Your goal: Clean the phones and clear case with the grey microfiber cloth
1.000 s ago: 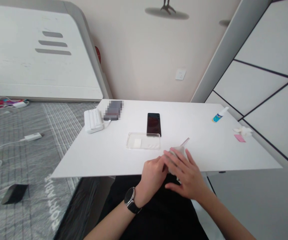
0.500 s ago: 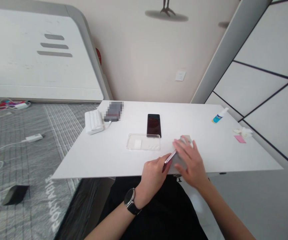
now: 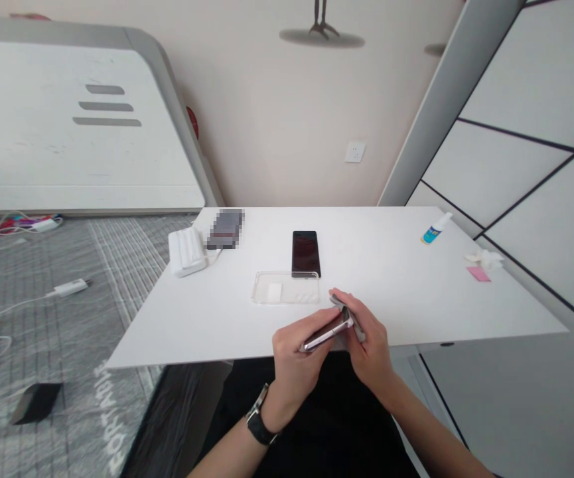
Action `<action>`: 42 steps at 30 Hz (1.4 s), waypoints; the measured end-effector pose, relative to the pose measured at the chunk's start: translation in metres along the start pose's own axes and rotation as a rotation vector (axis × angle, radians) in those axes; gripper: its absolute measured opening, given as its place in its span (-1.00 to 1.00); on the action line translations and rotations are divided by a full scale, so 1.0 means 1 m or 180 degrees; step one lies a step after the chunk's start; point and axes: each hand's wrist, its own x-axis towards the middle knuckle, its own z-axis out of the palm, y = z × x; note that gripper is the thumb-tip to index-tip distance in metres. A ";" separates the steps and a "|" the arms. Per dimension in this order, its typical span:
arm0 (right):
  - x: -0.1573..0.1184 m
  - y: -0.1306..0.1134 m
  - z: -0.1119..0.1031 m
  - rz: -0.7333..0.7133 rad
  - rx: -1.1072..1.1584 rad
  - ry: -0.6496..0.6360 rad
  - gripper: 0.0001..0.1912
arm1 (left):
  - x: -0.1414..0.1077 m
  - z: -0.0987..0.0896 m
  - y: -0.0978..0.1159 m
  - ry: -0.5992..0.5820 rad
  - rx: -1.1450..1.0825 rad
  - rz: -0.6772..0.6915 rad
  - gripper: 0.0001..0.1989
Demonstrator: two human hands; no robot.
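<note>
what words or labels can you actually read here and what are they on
"FORTA" and further letters I can't make out, large and white, on the grey mattress
The label on the small blue and white bottle is too small to read
The dark rectangular object is pixelated, so nothing on it can be read

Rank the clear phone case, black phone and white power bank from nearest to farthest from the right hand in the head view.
From the right hand:
1. Clear phone case, ahead and to the left.
2. Black phone, just beyond the case.
3. White power bank, far left.
</note>
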 end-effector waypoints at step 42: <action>0.031 -0.021 0.007 -0.1246 -0.0758 0.1021 -0.45 | 0.010 0.004 -0.003 -0.0557 0.1245 0.0061 -0.79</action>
